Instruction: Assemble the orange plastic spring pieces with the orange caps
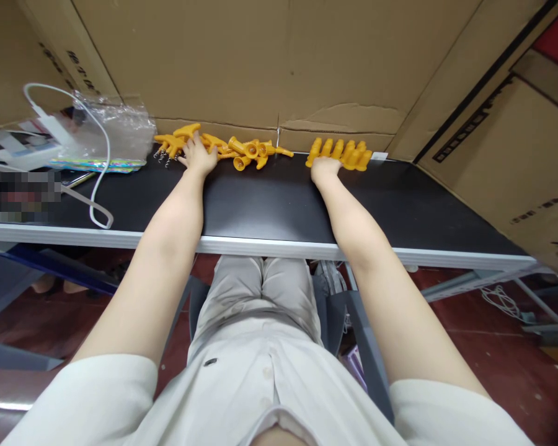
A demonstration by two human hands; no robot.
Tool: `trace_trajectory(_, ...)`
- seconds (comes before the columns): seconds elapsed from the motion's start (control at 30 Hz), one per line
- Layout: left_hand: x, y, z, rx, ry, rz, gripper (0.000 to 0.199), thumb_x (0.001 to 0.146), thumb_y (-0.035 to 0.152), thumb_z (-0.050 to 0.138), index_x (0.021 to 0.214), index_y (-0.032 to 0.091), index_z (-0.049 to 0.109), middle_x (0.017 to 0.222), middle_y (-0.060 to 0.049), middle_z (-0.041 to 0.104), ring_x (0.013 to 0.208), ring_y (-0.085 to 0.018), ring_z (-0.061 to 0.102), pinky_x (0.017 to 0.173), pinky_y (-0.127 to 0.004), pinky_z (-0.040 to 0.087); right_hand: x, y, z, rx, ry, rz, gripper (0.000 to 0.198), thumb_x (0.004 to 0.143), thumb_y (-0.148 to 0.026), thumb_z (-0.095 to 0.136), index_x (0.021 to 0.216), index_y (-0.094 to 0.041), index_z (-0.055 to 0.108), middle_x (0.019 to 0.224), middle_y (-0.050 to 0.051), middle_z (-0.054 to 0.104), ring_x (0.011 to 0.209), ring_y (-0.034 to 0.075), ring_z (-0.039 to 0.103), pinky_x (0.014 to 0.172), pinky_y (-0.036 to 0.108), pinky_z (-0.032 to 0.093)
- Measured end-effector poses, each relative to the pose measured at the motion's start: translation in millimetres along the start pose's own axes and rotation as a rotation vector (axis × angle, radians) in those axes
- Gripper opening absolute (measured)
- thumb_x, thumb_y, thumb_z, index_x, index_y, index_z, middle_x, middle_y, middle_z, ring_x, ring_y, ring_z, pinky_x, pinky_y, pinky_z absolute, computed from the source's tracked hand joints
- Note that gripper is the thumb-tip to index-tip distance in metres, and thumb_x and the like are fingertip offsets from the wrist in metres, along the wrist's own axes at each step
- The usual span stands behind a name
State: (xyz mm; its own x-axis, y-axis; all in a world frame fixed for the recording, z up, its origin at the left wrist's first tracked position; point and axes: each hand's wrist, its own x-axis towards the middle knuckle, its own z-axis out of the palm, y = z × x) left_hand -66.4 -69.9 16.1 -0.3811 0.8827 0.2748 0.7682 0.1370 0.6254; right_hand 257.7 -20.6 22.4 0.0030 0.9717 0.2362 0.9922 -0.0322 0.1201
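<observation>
My left hand (199,158) reaches to the back of the black tabletop, resting at a heap of yellow corkscrews (171,146) whose metal spirals poke out to the left. Its fingers are spread over the handles. Just right of it lies a loose pile of yellow plastic sleeves (251,148), some with hollow ends facing me. Farther right, several more yellow sleeves (351,155) stand upright in a close group. Against the front left of that group is my right hand (325,168), its fingers mostly hidden by the hand itself and the sleeves.
Cardboard walls (279,62) close off the back and sides of the black table (270,204). At the left lie a clear plastic bag (116,127), a white cable (103,186) and a white charger-like block (56,130). A small white piece (379,156) sits beside the upright sleeves.
</observation>
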Motion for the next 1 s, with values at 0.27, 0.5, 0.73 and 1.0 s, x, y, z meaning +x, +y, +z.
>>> trace_trajectory(0.27, 36, -27, 27, 0.082, 0.082, 0.042, 0.078, 0.105, 0.058, 0.052, 0.178, 0.031, 0.049, 0.182, -0.022, 0.040, 0.172, -0.052, 0.030, 0.138, -0.081, 0.020, -25, -35, -23, -0.043, 0.006, -0.122, 0.055, 0.107, 0.002, 0.039, 0.140, 0.001, 0.082, 0.136, 0.034, 0.079, 0.131, 0.044, 0.078, 0.105, 0.060, 0.056)
trace_trajectory(0.5, 31, -21, 24, 0.147, -0.036, 0.067, 0.081, 0.107, 0.044, 0.046, 0.185, 0.021, 0.038, 0.191, -0.021, 0.030, 0.178, -0.044, 0.024, 0.141, -0.078, 0.021, -39, -52, -22, -0.111, 0.061, -0.424, 0.058, 0.104, 0.005, 0.035, 0.136, 0.001, 0.084, 0.131, 0.030, 0.082, 0.127, 0.043, 0.080, 0.104, 0.055, 0.055)
trace_trajectory(0.73, 23, -2, 17, 0.164, -0.033, 0.078, 0.081, 0.107, 0.046, 0.049, 0.184, 0.025, 0.038, 0.193, -0.018, 0.024, 0.180, -0.047, 0.016, 0.139, -0.087, 0.012, -29, -55, -14, -0.168, 0.085, -0.549, 0.062, 0.105, 0.002, 0.026, 0.141, 0.007, 0.076, 0.135, 0.034, 0.078, 0.125, 0.044, 0.078, 0.104, 0.057, 0.054)
trace_trajectory(1.0, 5, 42, 12, 0.085, -0.004, 0.266, 0.076, 0.108, 0.051, 0.054, 0.181, 0.031, 0.043, 0.192, -0.011, 0.031, 0.179, -0.043, 0.020, 0.146, -0.072, 0.018, -15, -68, -14, -0.035, 0.298, -0.767, 0.073, 0.111, -0.010, 0.021, 0.183, -0.004, 0.034, 0.184, 0.032, 0.038, 0.152, 0.046, 0.058, 0.122, 0.076, 0.044)
